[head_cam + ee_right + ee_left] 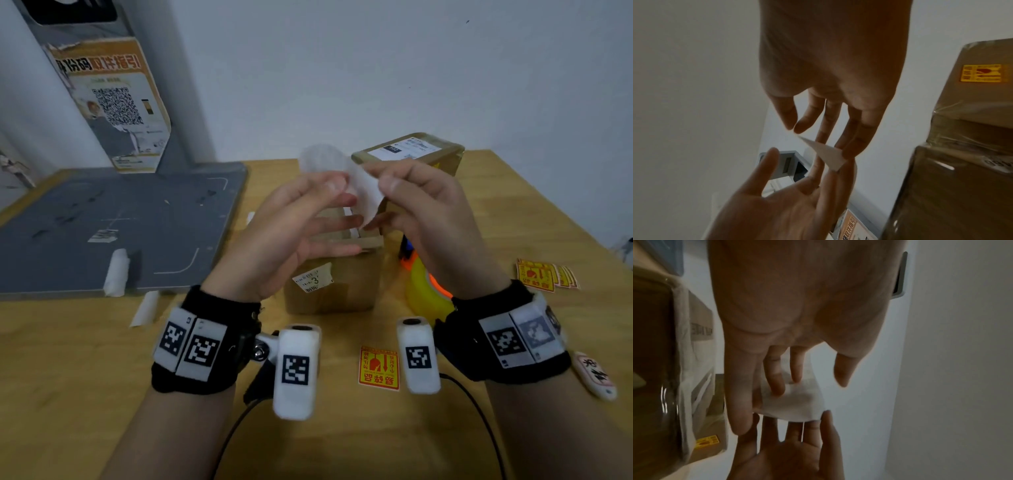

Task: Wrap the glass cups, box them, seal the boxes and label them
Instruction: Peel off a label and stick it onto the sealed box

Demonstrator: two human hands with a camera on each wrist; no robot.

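Both hands are raised over a brown cardboard box (334,274) that stands in the middle of the table and carries an old torn label. A small white paper label (364,198) hangs between them. My right hand (378,176) pinches its top corner between thumb and forefinger. The fingers of my left hand (344,202) are straight; their tips touch the label (793,405) while the thumb stays off it. In the right wrist view the label (828,154) shows edge-on. Behind stands a second box (411,154), taped, with a shipping label on top.
A yellow tape dispenser (424,291) stands right of the near box. Yellow fragile stickers lie in front (378,368) and at the right (544,275). A grey platform (120,222) with a poster stand fills the left. A white paper roll (116,270) lies on its edge.
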